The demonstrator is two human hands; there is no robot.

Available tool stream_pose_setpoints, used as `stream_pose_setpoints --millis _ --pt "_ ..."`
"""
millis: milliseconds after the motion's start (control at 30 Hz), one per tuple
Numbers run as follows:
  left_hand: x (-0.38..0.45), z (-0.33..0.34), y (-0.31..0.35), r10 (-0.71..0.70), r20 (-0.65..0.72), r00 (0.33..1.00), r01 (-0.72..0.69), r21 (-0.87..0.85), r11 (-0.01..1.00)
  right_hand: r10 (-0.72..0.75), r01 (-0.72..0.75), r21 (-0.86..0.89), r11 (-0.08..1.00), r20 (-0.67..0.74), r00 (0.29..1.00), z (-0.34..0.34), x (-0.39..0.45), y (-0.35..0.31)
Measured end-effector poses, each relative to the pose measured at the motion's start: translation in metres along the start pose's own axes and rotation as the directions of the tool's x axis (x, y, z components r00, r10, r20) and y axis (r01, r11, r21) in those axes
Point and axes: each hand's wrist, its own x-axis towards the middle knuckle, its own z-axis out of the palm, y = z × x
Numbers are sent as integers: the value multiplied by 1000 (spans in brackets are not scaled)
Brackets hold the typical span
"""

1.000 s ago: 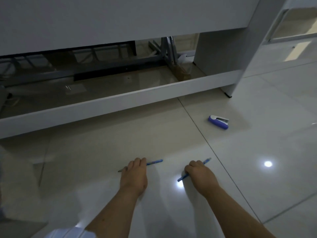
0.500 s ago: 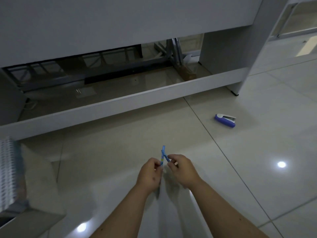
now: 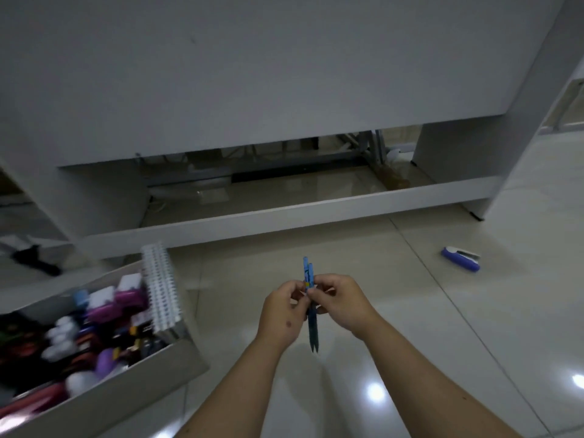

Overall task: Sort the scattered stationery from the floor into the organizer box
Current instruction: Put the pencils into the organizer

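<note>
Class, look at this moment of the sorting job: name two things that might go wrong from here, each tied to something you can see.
1. Both hands, left hand and right hand, pinch the two blue pens only near their upper ends; the long lower ends hang free, so one might slip out.
2. The organizer box already looks crowded, so the pens may not settle in.
3. The blue stapler lies apart on the floor and might be missed.

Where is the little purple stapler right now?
In the head view, the stapler lies alone on the floor tiles on the right side, beyond the right hand and near the foot of the white desk.
</note>
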Motion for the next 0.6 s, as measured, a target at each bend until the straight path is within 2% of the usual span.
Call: stream_pose_setpoints --millis 233,367,467,600 --pt "-37 -125 6 91 -151 984 -80 77 994 -153 150 49 988 72 986 95 3 -77" --pt "-59 -200 -5 132 -294 947 -105 106 989 -240 241 12 971 150 959 164 9 -121" --pt "-74 -248 -29 120 -414 902 -47 182 982 -286 296 -29 955 181 941 212 16 -143" --pt "-100 -301 -75 25 -597 802 173 272 947 -311 347 -108 932 256 915 268 23 -153"
